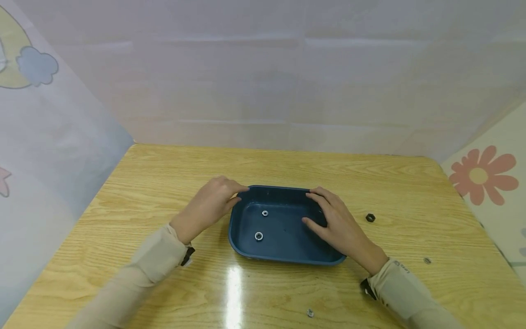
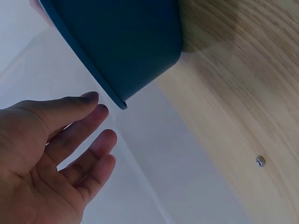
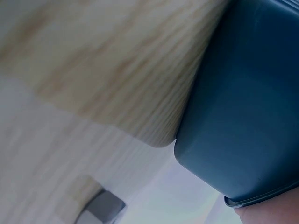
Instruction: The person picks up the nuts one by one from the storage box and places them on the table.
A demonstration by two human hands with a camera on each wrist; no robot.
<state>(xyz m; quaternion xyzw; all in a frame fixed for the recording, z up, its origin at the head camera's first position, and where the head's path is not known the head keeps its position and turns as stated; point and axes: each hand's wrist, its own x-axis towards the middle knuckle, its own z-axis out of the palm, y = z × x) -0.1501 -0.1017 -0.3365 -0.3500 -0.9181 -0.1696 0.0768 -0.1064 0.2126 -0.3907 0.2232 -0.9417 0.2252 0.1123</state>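
Observation:
A dark blue tray (image 1: 283, 230) rests on the wooden table between both hands. Inside it, toward the left, lie two silver nuts, a smaller one (image 1: 265, 213) behind a larger one (image 1: 259, 236). My left hand (image 1: 211, 203) is at the tray's far left corner. Seen from the left wrist, its fingers (image 2: 105, 144) are loosely bent and hold nothing, just off the corner of the rim (image 2: 122, 106). My right hand (image 1: 339, 224) reaches over the tray's right side with fingers spread. A bit of skin (image 3: 275, 210) meets the rim in the right wrist view.
To the right of the tray lies a black nut (image 1: 370, 218). Farther right is a small metal nut (image 1: 427, 260), and another silver one (image 1: 310, 313) lies near the front edge. A pale sheet (image 1: 267, 91) hangs behind the table (image 1: 164, 169).

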